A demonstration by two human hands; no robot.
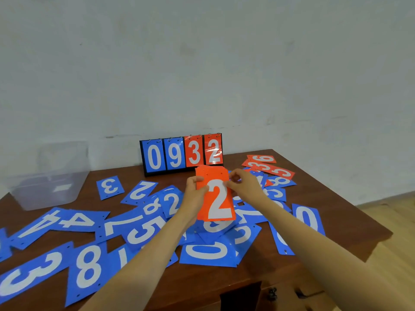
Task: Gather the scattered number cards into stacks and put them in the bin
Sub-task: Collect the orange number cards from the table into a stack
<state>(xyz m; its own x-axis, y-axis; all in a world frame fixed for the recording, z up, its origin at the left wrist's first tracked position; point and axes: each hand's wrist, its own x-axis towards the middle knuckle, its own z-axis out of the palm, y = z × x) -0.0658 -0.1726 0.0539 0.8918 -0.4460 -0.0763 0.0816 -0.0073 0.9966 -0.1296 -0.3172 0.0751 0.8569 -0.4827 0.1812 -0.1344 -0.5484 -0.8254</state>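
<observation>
1. Orange card stack [221,205]: I see it just before the scoreboard [182,153], long axis toward it, "2" upright.
2. Left hand [195,195]: grips its left edge.
3. Right hand [246,185]: pinches its right edge.

Plain room: wooden table [332,205], grey wall [202,63]

The scoreboard [182,153] reads 0 9 on blue, 3 2 on orange. The raised orange card [216,200] shows 2. Loose blue cards [146,230] include a 3 card [110,186], 4 card [78,221], 8 card [88,265] and 0 card [207,252].
</observation>
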